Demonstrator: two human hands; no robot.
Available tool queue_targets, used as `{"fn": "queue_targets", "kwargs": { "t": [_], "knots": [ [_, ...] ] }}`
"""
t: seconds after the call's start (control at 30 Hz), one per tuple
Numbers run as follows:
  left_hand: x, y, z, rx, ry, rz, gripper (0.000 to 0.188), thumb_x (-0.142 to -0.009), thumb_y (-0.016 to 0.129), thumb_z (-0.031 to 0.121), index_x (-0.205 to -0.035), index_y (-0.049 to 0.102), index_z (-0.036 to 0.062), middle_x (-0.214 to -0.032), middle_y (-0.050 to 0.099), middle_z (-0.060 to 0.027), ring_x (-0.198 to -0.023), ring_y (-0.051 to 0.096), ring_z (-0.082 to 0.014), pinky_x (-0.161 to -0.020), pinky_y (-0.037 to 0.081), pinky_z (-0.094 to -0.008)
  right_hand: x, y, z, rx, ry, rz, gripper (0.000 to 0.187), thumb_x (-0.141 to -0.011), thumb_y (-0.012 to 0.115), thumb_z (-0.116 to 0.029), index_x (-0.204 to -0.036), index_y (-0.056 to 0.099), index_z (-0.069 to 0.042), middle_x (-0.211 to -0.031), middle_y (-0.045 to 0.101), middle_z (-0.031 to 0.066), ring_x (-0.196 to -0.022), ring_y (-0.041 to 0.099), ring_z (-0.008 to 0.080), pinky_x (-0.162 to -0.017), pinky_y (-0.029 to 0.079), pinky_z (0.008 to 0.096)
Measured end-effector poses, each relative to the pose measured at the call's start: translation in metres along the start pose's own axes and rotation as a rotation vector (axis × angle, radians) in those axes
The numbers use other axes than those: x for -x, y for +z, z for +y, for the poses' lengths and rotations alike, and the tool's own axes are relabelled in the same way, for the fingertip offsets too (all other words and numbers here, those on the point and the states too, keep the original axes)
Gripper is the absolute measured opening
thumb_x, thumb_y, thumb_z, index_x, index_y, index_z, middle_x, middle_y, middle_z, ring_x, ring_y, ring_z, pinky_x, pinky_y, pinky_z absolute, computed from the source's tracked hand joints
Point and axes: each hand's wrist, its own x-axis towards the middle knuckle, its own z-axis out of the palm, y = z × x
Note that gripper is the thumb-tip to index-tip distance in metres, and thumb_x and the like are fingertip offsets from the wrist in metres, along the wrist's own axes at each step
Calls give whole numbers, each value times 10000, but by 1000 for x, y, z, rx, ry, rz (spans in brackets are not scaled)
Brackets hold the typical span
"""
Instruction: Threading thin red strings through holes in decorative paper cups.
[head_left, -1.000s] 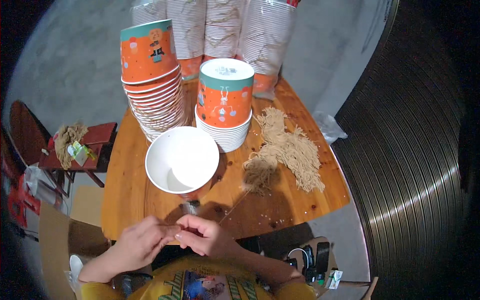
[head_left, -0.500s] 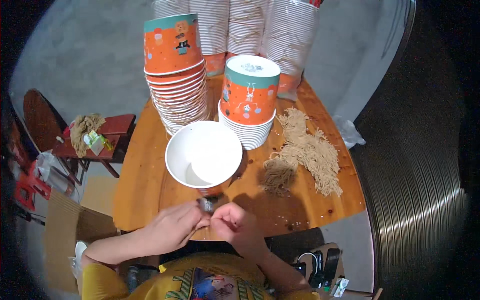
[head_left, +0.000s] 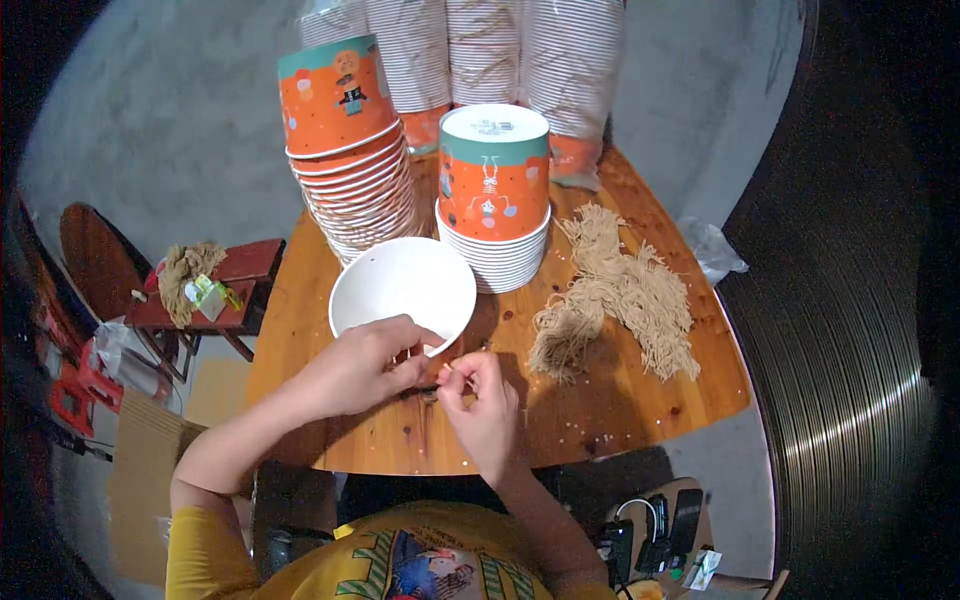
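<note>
Left hand [head_left: 368,370] at near rim of paper bucket [head_left: 405,285], right hand [head_left: 485,410] beside

On the left we see a red bench [head_left: 252,262], red plastic stools [head_left: 72,397] and, nearer, a cardboard box [head_left: 145,490]; on the right, a translucent bag [head_left: 713,252] near dark ribbed metal [head_left: 850,350], and, nearer, black devices [head_left: 655,552].

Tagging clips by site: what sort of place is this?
Probably a small informal workshop, maybe a garage or shopfront: stacks of orange-and-teal paper buckets and a bundle of tan cords share a wooden table, beside what looks like a ribbed roller shutter.
</note>
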Motion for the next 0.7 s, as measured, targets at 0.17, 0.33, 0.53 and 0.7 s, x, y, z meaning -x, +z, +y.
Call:
{"fn": "queue_targets", "kwargs": {
  "t": [0.17,0.33,0.53,0.7],
  "knots": [
    [-3,0,-6,15,20,-26,307,-816,585,101,-1106,584,3,-858,602,-147,-771,615,-259,-692,484,-345,-8,0,-7,-1,24,-10,130,-806,594,14,-846,472,-10,-720,598,89,-648,609,142,-589,495,274],
    [-4,-1,-8,54,-8,-47,330,-814,570,97,-1130,572,3,-853,605,-131,-768,614,-223,-697,486,-333,-14,1,-10,12,-19,-23,130,-806,598,6,-847,475,-11,-698,579,75,-642,597,125,-581,489,270],
    [-12,-2,-14,228,-91,-129,285,-899,524,146,-1138,557,-5,-882,620,-119,-824,606,-187,-744,484,-318,-13,7,5,-169,73,-19,147,-808,596,-41,-884,469,-32,-701,580,110,-623,613,238,-530,476,357],
    [-26,-11,-18,334,-182,-331,264,-957,476,222,-1074,556,0,-902,632,-50,-844,624,-130,-766,496,-277,-14,8,6,-116,119,-94,91,-849,531,48,-873,448,20,-756,585,68,-739,617,107,-652,518,240]
  ]
}}
